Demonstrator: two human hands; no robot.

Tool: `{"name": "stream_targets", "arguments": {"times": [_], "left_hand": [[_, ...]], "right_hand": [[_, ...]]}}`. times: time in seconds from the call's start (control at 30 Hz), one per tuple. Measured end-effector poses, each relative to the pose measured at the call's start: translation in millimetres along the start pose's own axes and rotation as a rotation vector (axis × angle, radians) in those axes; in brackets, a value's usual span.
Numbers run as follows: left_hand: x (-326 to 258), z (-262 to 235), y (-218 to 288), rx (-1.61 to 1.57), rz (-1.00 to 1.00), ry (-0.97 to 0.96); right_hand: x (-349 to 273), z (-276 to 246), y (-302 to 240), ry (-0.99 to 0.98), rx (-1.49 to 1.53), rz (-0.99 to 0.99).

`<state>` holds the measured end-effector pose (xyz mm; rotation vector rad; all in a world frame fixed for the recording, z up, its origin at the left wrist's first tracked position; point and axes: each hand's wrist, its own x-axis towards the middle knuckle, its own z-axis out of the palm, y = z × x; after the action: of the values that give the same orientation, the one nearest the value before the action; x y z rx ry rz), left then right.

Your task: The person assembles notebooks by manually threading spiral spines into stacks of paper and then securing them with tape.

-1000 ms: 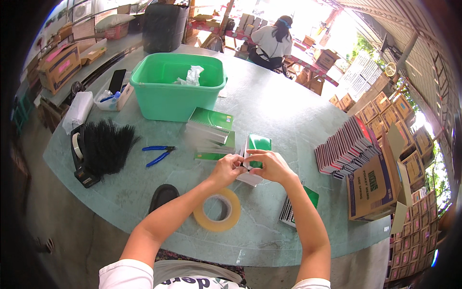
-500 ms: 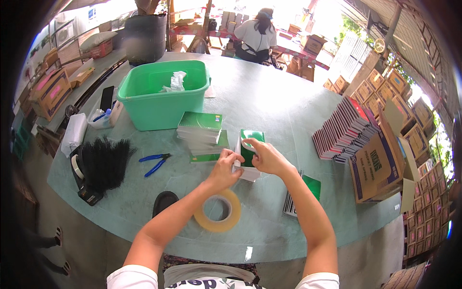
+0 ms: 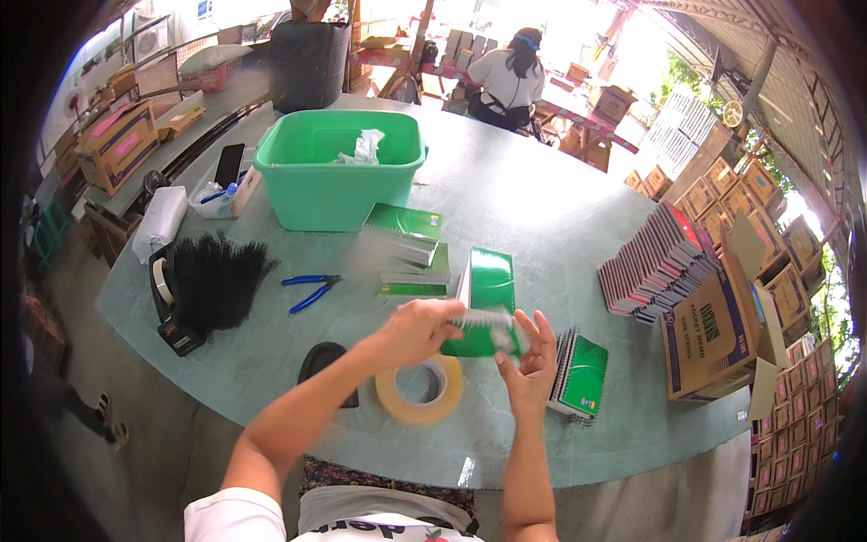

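Note:
Between my hands is a small green spiral notebook (image 3: 470,345), blurred by motion, above the table. My left hand (image 3: 417,330) closes on its left end. The thumb and fingers of my right hand (image 3: 531,366) pinch its right end. Just beyond stands a stack of green notebooks (image 3: 493,275). Another green stack (image 3: 404,219) is farther left, its lower part smeared. Beside my right wrist lies a smaller pile of spiral notebooks (image 3: 580,375). A roll of clear tape (image 3: 390,397) lies near my left forearm.
A green tub (image 3: 343,199) holds crumpled plastic. Blue pliers (image 3: 312,294), a tape dispenser (image 3: 176,312) and black mesh (image 3: 221,280) are left. Stacked red-covered notebooks (image 3: 650,262) and an open carton (image 3: 709,330) stand right. A person (image 3: 506,81) sits beyond the table.
My hands have come away from the middle stack and nearer to me, with a green notebook between them. My right forearm has moved left, uncovering the right pile. The whole view has shifted slightly.

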<state>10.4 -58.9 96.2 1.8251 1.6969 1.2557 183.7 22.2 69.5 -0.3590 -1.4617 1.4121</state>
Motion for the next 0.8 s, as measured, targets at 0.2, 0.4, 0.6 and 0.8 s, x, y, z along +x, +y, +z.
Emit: {"name": "stream_targets", "arguments": {"times": [0.2,0.4,0.6,0.8], "left_hand": [[-36,-7,0,0.391,0.032,-0.103],[-50,6,-35,-0.655,-0.357,0.077],[-56,11,-41,-0.404,-0.372,0.079],[-56,-8,-35,-0.118,-0.256,-0.166]], "right_hand": [[-19,-10,27,-0.223,-0.194,0.335],[-18,7,34,-0.243,-0.239,0.401],[-9,16,24,-0.327,-0.256,0.355],[-13,6,29,-0.363,-0.204,0.283]]}}
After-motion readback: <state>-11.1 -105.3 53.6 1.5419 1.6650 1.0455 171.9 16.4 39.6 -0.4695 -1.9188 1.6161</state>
